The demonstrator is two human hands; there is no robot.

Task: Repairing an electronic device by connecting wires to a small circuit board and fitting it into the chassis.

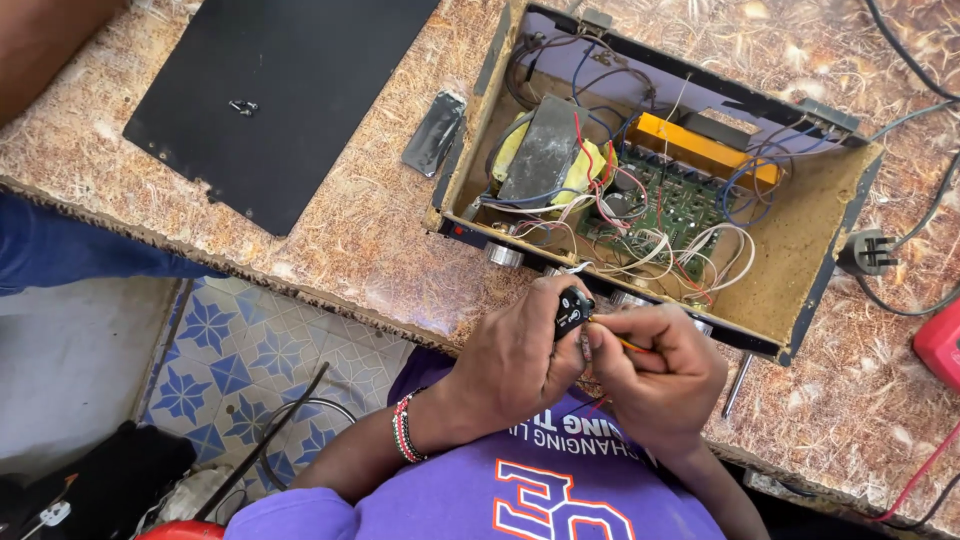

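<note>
My left hand [515, 365] grips a small black round part [572, 308] just in front of the open amplifier box [800, 240]. My right hand [660, 365] is closed on a thin tool with an orange handle [630, 343], its tip touching the black part. Thin white and red wires run from the box towards the part. Inside the box sit a grey transformer [545, 150], a green circuit board [665, 205] and tangled coloured wires. Silver knobs [505, 255] line the box's front. A beaded red and white bracelet circles my left wrist.
A black flat cover panel [270, 90] with two small screws [243, 105] lies at the back left of the speckled wooden bench. A grey plug [868, 252] and black cables lie at the right, beside a red object [942, 342]. Tiled floor shows below the bench edge.
</note>
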